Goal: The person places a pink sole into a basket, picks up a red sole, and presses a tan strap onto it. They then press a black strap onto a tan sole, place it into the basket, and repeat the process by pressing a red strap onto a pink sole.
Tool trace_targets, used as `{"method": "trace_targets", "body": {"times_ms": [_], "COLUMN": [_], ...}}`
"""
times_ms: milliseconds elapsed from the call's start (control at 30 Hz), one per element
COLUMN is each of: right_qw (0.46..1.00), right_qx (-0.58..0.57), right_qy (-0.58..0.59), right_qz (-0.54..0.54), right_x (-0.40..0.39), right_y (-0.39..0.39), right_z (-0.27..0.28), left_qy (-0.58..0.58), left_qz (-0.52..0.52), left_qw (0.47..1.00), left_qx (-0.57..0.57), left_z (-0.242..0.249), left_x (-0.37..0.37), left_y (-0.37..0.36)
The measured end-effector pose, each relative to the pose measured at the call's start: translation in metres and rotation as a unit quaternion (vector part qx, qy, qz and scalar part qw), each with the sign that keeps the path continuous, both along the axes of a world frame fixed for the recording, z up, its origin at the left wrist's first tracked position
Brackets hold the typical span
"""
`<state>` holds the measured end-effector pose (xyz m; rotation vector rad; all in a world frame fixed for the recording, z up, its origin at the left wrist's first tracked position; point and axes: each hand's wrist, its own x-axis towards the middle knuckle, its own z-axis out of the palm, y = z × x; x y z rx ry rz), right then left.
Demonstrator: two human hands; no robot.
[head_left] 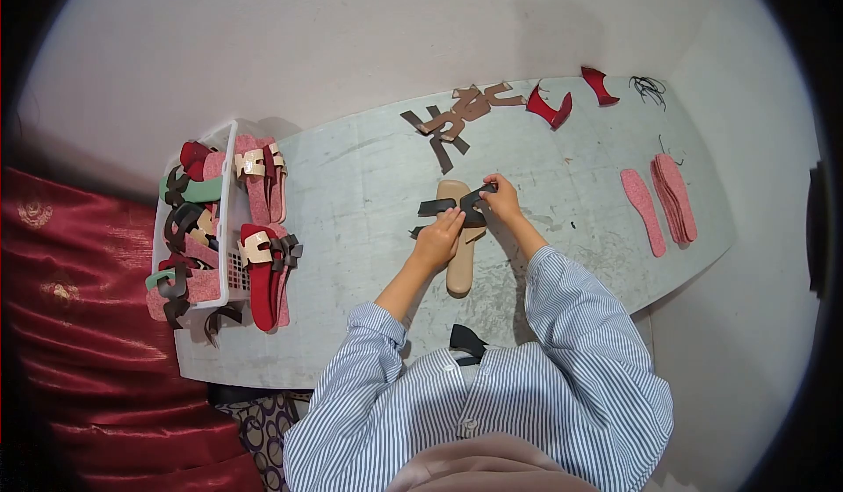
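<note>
On the grey-white table (pixel 351 272), a beige shoe last or sole (pixel 459 272) lies lengthwise in front of me. A dark strap piece (pixel 474 208) lies across its upper part, with one dark strip (pixel 436 207) sticking out to the left. My left hand (pixel 439 239) rests over the strap and the sole, fingers together and pressing on the dark piece. My right hand (pixel 500 200) pinches the strap's upper right end between thumb and fingers. The underside of the strap is hidden.
At the left stand a white basket (pixel 230 229) of sandal parts and red sandals (pixel 261 290). Brown and dark straps (pixel 470 110), red pieces (pixel 549 107) and black strings (pixel 650 91) lie at the back. Pink insoles (pixel 674 198) lie right; a black piece (pixel 468 340) is near me.
</note>
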<state>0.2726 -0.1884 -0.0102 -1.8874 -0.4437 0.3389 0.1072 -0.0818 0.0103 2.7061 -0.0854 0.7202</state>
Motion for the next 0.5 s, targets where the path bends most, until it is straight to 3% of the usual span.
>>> {"method": "trace_targets", "body": {"times_ms": [233, 300, 333, 400, 500], "right_qw": [0.996, 0.998, 0.998, 0.963, 0.966], "right_qx": [-0.055, -0.038, -0.039, 0.138, 0.108], "right_qy": [-0.072, 0.036, 0.037, 0.233, 0.232], "right_qz": [-0.024, -0.033, -0.032, 0.003, 0.035], "right_x": [-0.018, -0.021, -0.018, -0.013, -0.019], "right_y": [-0.005, -0.004, -0.005, -0.006, -0.016], "right_z": [0.015, 0.017, 0.009, 0.000, -0.001], "left_qy": [0.026, 0.035, 0.033, 0.032, 0.028], "left_qz": [0.032, 0.044, 0.046, 0.048, 0.049], "left_qw": [0.995, 0.991, 0.990, 0.990, 0.987], "left_qx": [-0.095, -0.122, -0.126, -0.130, -0.150], "left_z": [-0.006, -0.009, -0.011, -0.011, -0.007], "left_x": [-0.003, -0.003, -0.003, -0.005, -0.005], "left_y": [-0.008, -0.010, -0.011, -0.013, -0.014]}}
